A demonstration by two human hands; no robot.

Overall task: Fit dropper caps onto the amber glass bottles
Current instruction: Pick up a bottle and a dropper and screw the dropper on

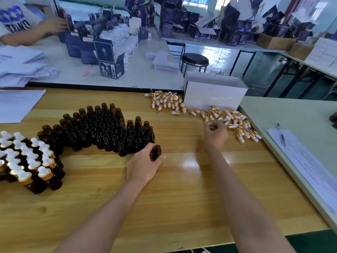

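Both forearms point(113, 207) run bare to the wrists (left hand point(144, 166) and right hand point(215, 133) bare too).

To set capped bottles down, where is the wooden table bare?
Bare: the near part of the wooden table, and the strip between the uncapped amber glass bottles and the gold-and-white dropper caps. Crowded: the left edge, with capped bottles.

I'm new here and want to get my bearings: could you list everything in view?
open bottles: dozens, amber, table centre-left
capped bottles: cluster, amber with white-gold tops, table left
held bottle: one, amber, table centre
caps: heap, white and gold, table far right
box: one, white, behind caps
pen: one, dark, on papers at right
stool: one, black, beyond table
cartons: many, dark blue, background
left hand: one, grips held bottle
right hand: one, at caps, grip blurred
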